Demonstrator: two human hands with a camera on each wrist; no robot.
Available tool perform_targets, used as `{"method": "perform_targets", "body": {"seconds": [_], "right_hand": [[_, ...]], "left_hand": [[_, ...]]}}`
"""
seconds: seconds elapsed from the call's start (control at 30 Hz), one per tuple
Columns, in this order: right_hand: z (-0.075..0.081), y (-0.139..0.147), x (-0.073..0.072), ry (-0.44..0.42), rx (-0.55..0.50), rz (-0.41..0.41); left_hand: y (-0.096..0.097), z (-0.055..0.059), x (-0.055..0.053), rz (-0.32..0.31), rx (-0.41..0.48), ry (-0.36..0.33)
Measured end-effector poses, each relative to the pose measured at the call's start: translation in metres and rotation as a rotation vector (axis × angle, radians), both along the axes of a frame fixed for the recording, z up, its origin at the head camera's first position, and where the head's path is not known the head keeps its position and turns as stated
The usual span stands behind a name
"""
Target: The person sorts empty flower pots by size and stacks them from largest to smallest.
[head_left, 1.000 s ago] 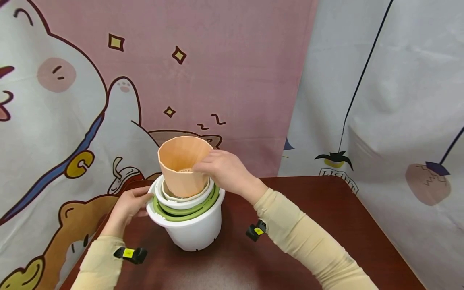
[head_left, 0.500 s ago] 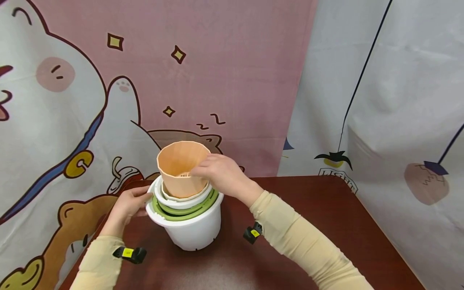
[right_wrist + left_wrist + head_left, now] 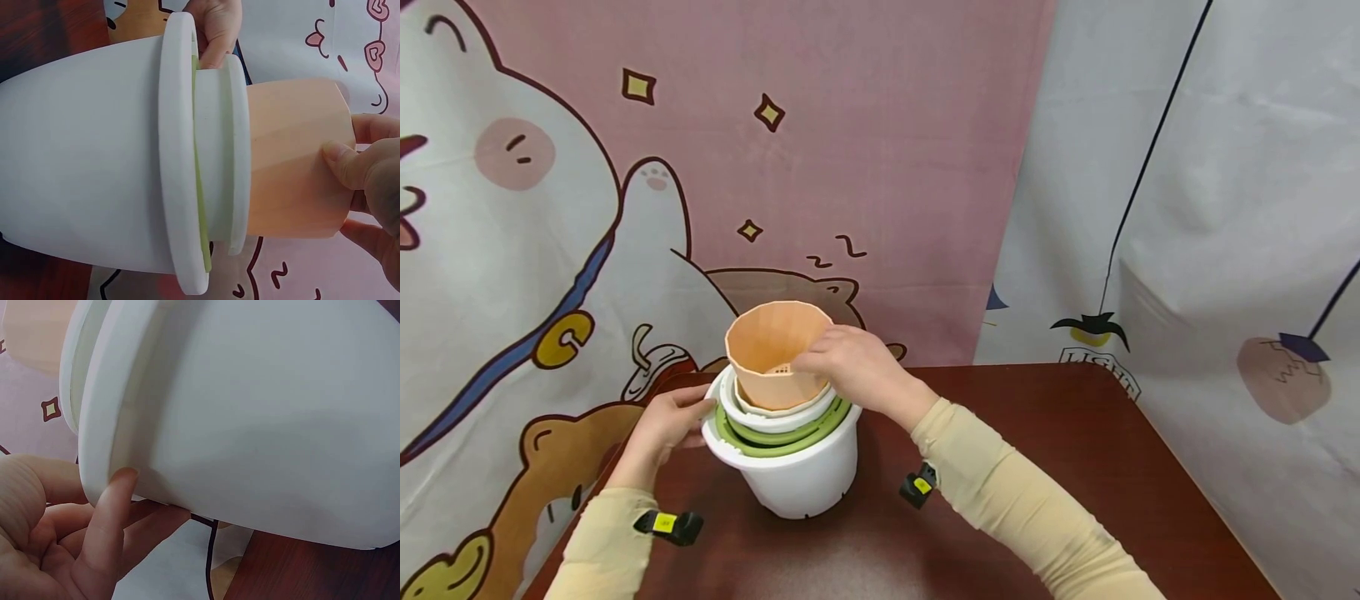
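Note:
A large white flower pot [image 3: 801,483] stands upright on the table. Nested inside it are a green pot [image 3: 771,451], a smaller white pot [image 3: 775,423] and a cream-rimmed pot whose body is hidden. An orange faceted flower pot [image 3: 760,385] with drainage holes sits partly inside the innermost one, rising above it. My right hand [image 3: 861,367] pinches the orange pot's near-right rim; the thumb [image 3: 337,156] lies on its outer wall in the right wrist view. At the left, my left hand [image 3: 666,425] grips the large pot's rim, its thumb [image 3: 112,519] under the lip.
The dark red-brown table [image 3: 1022,483] extends right and toward me. Right behind it hangs a pink and white cartoon curtain [image 3: 910,167]. Each forearm carries a small black wrist camera, the left one [image 3: 668,527] and the right one [image 3: 917,485].
My right hand has moved down and slightly left, lowering the orange pot deeper into the nested pots. The left hand and the large white pot have stayed put.

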State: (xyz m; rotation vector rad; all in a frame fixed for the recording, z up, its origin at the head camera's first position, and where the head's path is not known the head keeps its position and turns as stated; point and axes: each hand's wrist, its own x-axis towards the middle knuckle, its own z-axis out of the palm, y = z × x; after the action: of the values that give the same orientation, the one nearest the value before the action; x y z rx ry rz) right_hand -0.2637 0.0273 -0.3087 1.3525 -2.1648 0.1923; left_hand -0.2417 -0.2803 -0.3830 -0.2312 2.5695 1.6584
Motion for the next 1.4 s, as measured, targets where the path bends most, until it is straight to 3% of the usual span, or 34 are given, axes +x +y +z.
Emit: {"method": "perform_targets", "body": {"seconds": [0.67, 1.13, 1.4], "right_hand": [[-0.015, -0.007, -0.005, -0.022, 0.062, -0.016], [-0.015, -0.008, -0.002, -0.072, 0.079, -0.039], [-0.017, 0.003, 0.002, -0.167, -0.049, 0.036]], "left_hand": [[0.000, 0.000, 0.000, -0.004, 0.004, -0.008], [0.000, 0.000, 0.000, 0.001, -0.004, -0.004], [-0.001, -0.001, -0.001, -0.001, -0.009, -0.001]]}}
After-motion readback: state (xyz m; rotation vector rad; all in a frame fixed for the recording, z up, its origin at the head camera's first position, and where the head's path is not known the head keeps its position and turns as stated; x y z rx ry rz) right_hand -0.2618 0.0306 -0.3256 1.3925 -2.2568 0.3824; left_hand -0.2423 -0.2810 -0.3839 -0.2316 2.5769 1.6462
